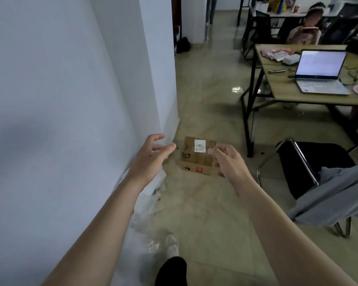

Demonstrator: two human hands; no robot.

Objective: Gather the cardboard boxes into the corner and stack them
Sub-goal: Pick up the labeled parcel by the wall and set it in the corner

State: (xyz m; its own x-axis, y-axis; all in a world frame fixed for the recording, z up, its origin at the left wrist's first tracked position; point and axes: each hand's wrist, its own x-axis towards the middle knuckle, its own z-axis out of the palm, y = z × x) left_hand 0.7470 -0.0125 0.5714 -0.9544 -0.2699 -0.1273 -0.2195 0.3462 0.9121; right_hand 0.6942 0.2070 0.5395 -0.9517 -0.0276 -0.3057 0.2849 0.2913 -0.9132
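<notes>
one cardboard box (197,156) (floor), left hand (151,157) and right hand (228,162) spread, empty.

The right hand (228,162), fingers spread, covers the lower right corner of the small brown cardboard box (196,156), whose white label print is too small to read. At lower centre, clear crumpled plastic wrapping (151,205) along the wall is blurred. The frame's right edge cuts off the wooden table (281,87).

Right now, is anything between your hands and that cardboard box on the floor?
Nothing visible. Both hands are open, the left hand to one side and the right hand to the other of the cardboard box, which sits on bare floor. Clear plastic wrap lies along the wall, nearer than the box.
</notes>
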